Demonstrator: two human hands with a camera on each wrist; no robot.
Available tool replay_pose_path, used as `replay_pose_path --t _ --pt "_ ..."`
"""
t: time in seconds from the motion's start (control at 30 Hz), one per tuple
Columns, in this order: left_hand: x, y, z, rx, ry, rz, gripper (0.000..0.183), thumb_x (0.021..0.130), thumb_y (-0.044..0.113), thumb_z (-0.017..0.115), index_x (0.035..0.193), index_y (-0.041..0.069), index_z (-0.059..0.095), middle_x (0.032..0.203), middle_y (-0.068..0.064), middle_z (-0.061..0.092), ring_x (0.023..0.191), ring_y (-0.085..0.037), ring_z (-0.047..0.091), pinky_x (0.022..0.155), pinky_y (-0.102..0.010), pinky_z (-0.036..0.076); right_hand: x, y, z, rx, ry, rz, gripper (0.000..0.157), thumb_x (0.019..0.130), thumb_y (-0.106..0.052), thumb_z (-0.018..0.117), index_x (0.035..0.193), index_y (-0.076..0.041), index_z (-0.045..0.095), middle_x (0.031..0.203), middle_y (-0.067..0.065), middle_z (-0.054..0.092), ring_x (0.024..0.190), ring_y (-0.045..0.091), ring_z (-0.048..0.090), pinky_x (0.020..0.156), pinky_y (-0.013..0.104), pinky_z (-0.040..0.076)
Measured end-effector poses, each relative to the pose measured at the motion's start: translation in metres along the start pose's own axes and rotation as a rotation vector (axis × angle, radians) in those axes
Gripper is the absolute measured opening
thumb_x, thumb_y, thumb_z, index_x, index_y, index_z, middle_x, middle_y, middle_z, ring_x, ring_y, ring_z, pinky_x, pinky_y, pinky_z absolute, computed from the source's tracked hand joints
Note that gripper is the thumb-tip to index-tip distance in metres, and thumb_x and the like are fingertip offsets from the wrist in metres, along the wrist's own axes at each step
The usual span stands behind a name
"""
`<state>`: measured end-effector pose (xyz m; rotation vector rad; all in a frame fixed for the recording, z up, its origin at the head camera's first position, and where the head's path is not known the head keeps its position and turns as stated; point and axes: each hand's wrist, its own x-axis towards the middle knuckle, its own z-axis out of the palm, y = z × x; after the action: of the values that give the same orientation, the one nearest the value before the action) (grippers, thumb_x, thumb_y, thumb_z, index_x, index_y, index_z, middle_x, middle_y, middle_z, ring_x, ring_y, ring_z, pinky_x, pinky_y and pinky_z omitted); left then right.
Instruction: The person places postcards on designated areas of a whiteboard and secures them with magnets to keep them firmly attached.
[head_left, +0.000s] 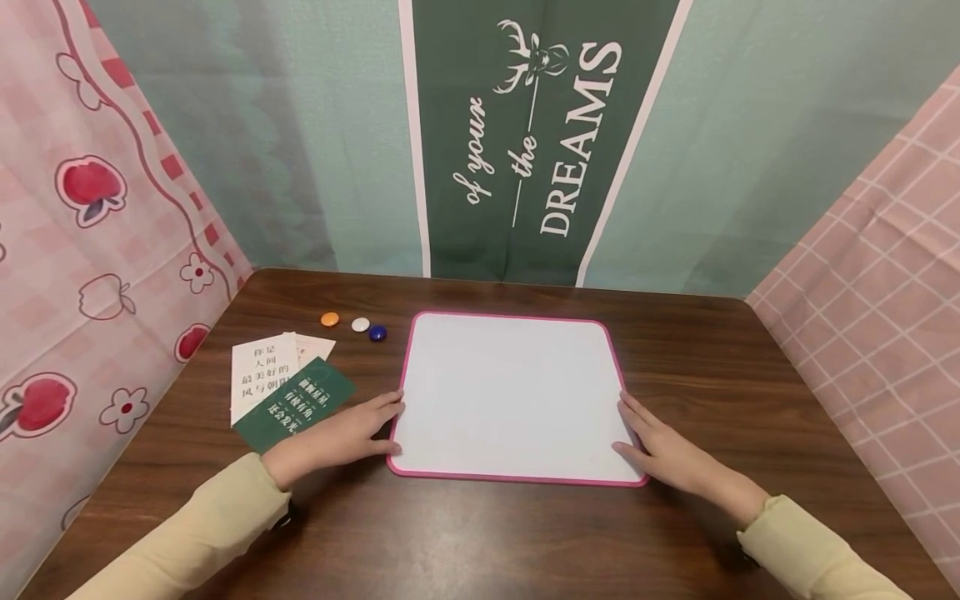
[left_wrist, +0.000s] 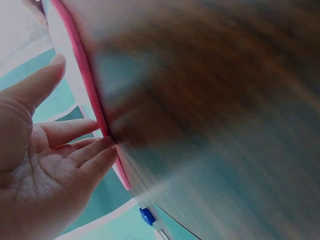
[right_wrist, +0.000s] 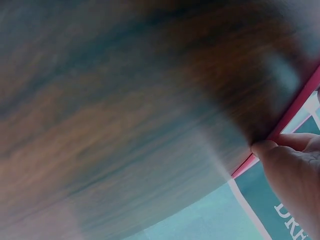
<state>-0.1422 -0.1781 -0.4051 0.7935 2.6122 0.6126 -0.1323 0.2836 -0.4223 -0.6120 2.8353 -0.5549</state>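
Note:
A blank whiteboard (head_left: 513, 396) with a pink rim lies flat on the wooden table. At its left edge is my left hand (head_left: 352, 432), fingers fairly straight and touching the rim, the thumb near the lower left corner. My right hand (head_left: 667, 450) touches the opposite edge in the same way, fingertips and thumb spread along the rim. The left wrist view shows the left fingers (left_wrist: 92, 155) against the pink edge, the thumb above the white face. In the right wrist view, fingertips (right_wrist: 265, 147) meet the rim; part of that hand is cut off.
Left of the board lie an orange magnet-like disc (head_left: 330, 319), a white one (head_left: 361, 325) and a blue one (head_left: 378, 333). A green card (head_left: 296, 404) overlaps white cards (head_left: 262, 358) with printed characters, close to the left forearm. Cloth hangings (head_left: 330, 142) surround the table (head_left: 480, 533).

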Motion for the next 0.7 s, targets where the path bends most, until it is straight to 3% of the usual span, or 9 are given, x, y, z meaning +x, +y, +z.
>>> replay_pose_path --t 0.27,0.43,0.7 --pt "0.0 0.003 -0.005 -0.003 0.061 0.002 0.053 0.085 0.029 0.063 0.124 -0.005 0.051 0.132 -0.021 0.044 0.12 -0.032 0.045 0.096 -0.045 0.038 -0.001 -0.002 0.0 -0.002 0.015 -0.013 0.075 0.088 -0.045 0.052 0.138 0.005 0.03 0.147 0.021 0.02 0.132 0.039 0.024 0.1 0.053 0.026" --pt "0.0 0.001 -0.008 -0.017 0.095 0.01 0.048 0.085 0.027 0.064 0.12 -0.003 0.054 0.12 -0.014 0.055 0.108 -0.024 0.054 0.092 -0.041 0.043 -0.001 -0.001 0.0 -0.007 0.019 -0.013 0.075 0.088 -0.045 0.053 0.138 0.006 0.03 0.147 0.022 0.021 0.131 0.039 0.025 0.1 0.053 0.027" --pt "-0.004 -0.006 -0.014 -0.041 0.131 0.009 0.038 0.087 0.026 0.061 0.115 -0.001 0.058 0.112 -0.012 0.06 0.103 -0.024 0.057 0.087 -0.041 0.046 -0.001 0.0 0.001 -0.005 0.02 -0.01 0.075 0.088 -0.045 0.053 0.138 0.006 0.03 0.147 0.022 0.021 0.131 0.039 0.025 0.1 0.053 0.027"
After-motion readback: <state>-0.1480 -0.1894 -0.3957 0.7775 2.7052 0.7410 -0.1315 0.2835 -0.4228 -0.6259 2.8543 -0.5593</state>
